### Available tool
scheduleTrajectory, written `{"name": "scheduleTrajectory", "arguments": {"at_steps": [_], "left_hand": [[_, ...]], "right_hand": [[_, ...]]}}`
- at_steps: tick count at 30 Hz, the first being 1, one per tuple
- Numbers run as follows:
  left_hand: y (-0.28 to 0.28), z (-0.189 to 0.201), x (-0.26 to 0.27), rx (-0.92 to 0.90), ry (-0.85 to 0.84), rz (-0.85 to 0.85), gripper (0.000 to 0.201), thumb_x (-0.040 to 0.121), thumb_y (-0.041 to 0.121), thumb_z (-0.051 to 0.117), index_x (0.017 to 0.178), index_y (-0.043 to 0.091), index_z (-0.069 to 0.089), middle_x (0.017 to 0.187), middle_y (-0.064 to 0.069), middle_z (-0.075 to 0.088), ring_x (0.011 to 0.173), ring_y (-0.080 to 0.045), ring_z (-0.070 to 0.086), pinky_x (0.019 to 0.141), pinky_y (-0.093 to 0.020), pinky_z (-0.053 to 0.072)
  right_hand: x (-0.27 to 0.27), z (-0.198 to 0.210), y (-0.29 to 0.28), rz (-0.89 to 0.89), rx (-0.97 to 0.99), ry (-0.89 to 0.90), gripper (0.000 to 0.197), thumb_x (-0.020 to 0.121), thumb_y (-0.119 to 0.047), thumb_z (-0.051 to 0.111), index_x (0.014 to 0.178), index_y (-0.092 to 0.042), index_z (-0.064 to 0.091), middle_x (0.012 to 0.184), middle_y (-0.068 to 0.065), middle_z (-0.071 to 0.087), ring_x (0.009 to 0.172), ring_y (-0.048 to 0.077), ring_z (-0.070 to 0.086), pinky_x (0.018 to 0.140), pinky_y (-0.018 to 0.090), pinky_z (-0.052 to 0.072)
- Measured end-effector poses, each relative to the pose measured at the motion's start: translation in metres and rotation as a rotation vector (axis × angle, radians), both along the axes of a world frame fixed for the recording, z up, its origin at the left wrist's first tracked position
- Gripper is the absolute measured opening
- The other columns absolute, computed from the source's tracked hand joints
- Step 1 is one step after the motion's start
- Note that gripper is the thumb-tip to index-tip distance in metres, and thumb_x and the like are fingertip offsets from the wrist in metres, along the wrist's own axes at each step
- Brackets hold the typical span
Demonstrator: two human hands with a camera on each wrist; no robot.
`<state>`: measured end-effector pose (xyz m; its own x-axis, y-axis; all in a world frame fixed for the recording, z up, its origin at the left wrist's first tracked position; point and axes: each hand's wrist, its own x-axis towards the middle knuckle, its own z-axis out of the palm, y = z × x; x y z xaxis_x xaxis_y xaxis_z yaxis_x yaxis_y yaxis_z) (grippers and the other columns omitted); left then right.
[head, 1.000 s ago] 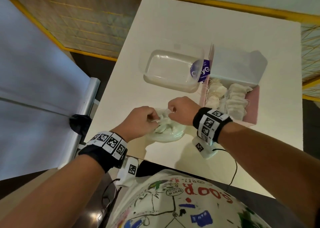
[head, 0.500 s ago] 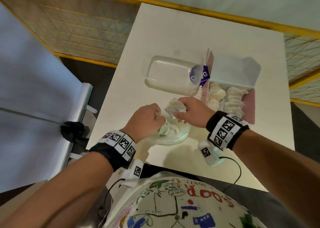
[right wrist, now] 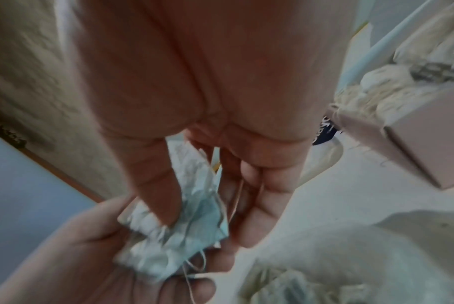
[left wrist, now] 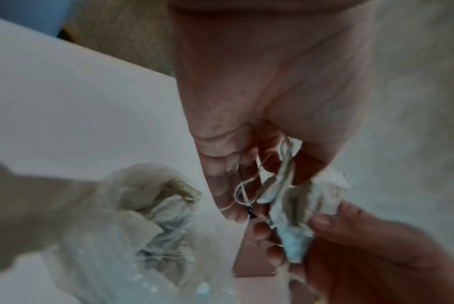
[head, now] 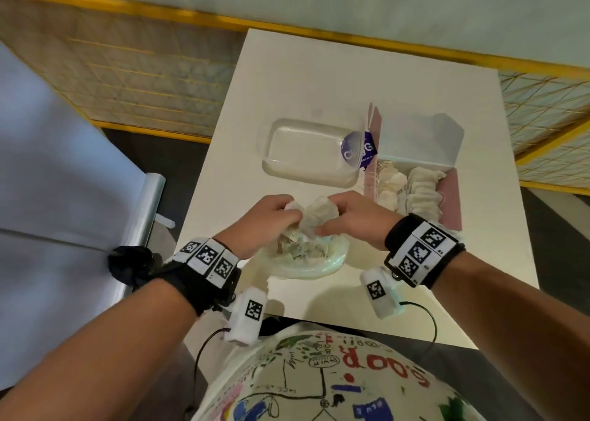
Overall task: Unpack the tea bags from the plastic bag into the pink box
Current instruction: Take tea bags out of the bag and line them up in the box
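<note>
A clear plastic bag [head: 308, 261] with several tea bags in it lies on the white table [head: 319, 78] near its front edge. Just above it, a small clump of tea bags [head: 319, 214] with tangled strings is held by both hands. My left hand [head: 292, 214] pinches its left side and strings, and my right hand [head: 324, 225] pinches its right side. In the left wrist view the clump [left wrist: 296, 203] sits between both hands' fingertips. The open pink box [head: 450, 197] stands to the right, with rows of tea bags [head: 412, 190] inside.
A clear plastic container [head: 313, 152] stands behind the hands, against the pink box's left wall. The box's white lid [head: 418, 139] stands open at the back. Yellow-framed mesh panels [head: 143, 78] surround the table. A white roll [head: 150, 203] lies to the left.
Both hands were down in the plastic bag. The right hand drew a clump of tea bags up out of it, and both hands now hold the clump above the bag.
</note>
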<state>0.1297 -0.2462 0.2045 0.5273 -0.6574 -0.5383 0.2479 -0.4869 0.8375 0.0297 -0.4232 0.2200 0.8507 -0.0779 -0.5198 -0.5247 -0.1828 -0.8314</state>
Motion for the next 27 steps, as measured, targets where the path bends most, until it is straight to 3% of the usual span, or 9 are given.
{"name": "scheduleTrajectory", "arguments": {"at_steps": [3, 5, 8, 10, 13, 15, 17, 20, 27], "left_hand": [[-0.002, 0.014, 0.001, -0.106, 0.245, 0.179, 0.023, 0.101, 0.009, 0.05, 0.116, -0.003, 0.063, 0.105, -0.018, 0.075, 0.092, -0.031, 0.076, 0.071, -0.037, 0.063], [-0.003, 0.019, 0.001, -0.193, 0.309, 0.212, 0.032, 0.106, 0.021, 0.048, 0.126, 0.0, 0.062, 0.118, -0.022, 0.073, 0.104, -0.035, 0.074, 0.085, -0.045, 0.062], [-0.004, 0.028, 0.002, -0.322, 0.473, 0.22, 0.048, 0.106, 0.043, 0.045, 0.129, 0.006, 0.065, 0.125, -0.017, 0.072, 0.108, -0.029, 0.071, 0.09, -0.042, 0.06], [-0.003, 0.03, 0.002, -0.366, 0.483, 0.189, 0.047, 0.1, 0.042, 0.055, 0.132, 0.009, 0.064, 0.127, -0.015, 0.07, 0.108, -0.025, 0.07, 0.086, -0.038, 0.059], [-0.003, 0.023, 0.002, -0.31, 0.347, 0.211, 0.035, 0.098, 0.011, 0.065, 0.132, 0.01, 0.061, 0.117, -0.013, 0.072, 0.095, -0.02, 0.072, 0.079, -0.032, 0.059], [-0.002, 0.019, 0.002, -0.288, 0.314, 0.245, 0.032, 0.099, 0.004, 0.062, 0.13, 0.01, 0.062, 0.112, -0.012, 0.072, 0.092, -0.021, 0.071, 0.085, -0.036, 0.058], [-0.001, 0.018, 0.002, -0.298, 0.321, 0.267, 0.03, 0.099, 0.004, 0.061, 0.129, 0.01, 0.063, 0.108, -0.01, 0.072, 0.088, -0.02, 0.069, 0.089, -0.038, 0.055], [0.0, 0.02, -0.001, -0.305, 0.279, 0.22, 0.032, 0.095, 0.007, 0.068, 0.127, 0.012, 0.066, 0.102, -0.008, 0.073, 0.084, -0.016, 0.068, 0.076, -0.03, 0.056], [0.003, 0.025, -0.004, -0.35, 0.249, 0.171, 0.043, 0.084, 0.01, 0.078, 0.125, 0.014, 0.068, 0.104, -0.009, 0.069, 0.088, -0.021, 0.058, 0.072, -0.029, 0.049]], "right_hand": [[0.008, 0.008, 0.011, -0.091, 0.08, -0.054, 0.025, 0.081, -0.002, 0.076, 0.105, -0.007, 0.074, 0.096, 0.006, 0.076, 0.079, 0.013, 0.069, 0.069, 0.026, 0.052], [0.012, 0.014, 0.013, -0.122, 0.075, -0.084, 0.023, 0.081, -0.006, 0.078, 0.103, -0.012, 0.075, 0.089, -0.002, 0.076, 0.072, 0.006, 0.066, 0.062, 0.021, 0.048], [0.015, 0.021, 0.015, -0.175, 0.113, -0.114, 0.021, 0.081, -0.002, 0.077, 0.101, -0.01, 0.076, 0.085, -0.007, 0.076, 0.071, -0.001, 0.068, 0.061, 0.01, 0.047], [0.015, 0.023, 0.014, -0.182, 0.104, -0.155, 0.024, 0.08, -0.001, 0.078, 0.103, -0.007, 0.075, 0.09, -0.002, 0.077, 0.078, 0.005, 0.07, 0.069, 0.015, 0.051], [0.013, 0.027, 0.014, -0.118, -0.011, -0.21, 0.037, 0.075, -0.002, 0.082, 0.11, -0.011, 0.072, 0.102, 0.004, 0.076, 0.094, 0.018, 0.071, 0.087, 0.03, 0.058], [0.012, 0.028, 0.012, -0.108, -0.025, -0.215, 0.04, 0.073, -0.004, 0.083, 0.11, -0.011, 0.068, 0.105, 0.007, 0.073, 0.094, 0.022, 0.069, 0.09, 0.037, 0.056], [0.011, 0.03, 0.009, -0.174, 0.039, -0.217, 0.036, 0.072, -0.016, 0.082, 0.104, -0.01, 0.066, 0.105, 0.009, 0.071, 0.089, 0.022, 0.066, 0.087, 0.042, 0.054], [0.013, 0.029, 0.008, -0.219, -0.002, -0.209, 0.044, 0.072, -0.034, 0.085, 0.104, -0.014, 0.062, 0.105, 0.006, 0.07, 0.085, 0.03, 0.069, 0.078, 0.044, 0.056], [0.014, 0.032, 0.003, -0.223, -0.028, -0.279, 0.005, 0.087, -0.011, 0.075, 0.091, -0.01, 0.071, 0.087, 0.019, 0.069, 0.075, 0.022, 0.064, 0.069, 0.036, 0.055]]}}
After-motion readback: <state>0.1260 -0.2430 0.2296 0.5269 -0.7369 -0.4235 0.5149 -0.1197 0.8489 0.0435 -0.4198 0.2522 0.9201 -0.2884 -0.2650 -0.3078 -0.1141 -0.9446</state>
